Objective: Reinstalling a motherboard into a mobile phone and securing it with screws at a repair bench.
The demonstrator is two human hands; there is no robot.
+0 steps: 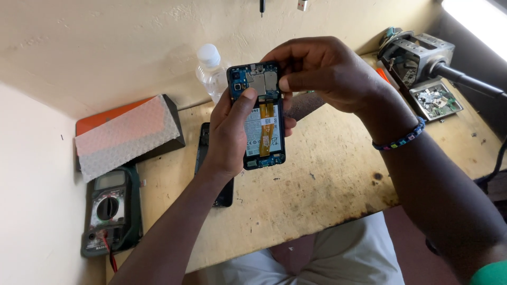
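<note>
An opened phone (262, 119), its back removed, is held upright above the worktop (317, 179) in the closed left hand (229, 132), thumb laid across it. Its top edge is pinched by the right hand (322, 71). A multimeter (110, 211) lies well apart at the left.

Worn, stained wooden bench (327, 179) fills mid-frame. Multimeter (110, 211) lower left, bubble-wrapped dark box (127, 134) above it, dark phone cover (203, 142) centre-left, clear bottle (212, 71) top centre, small circuit board (435, 100) upper right.
</note>
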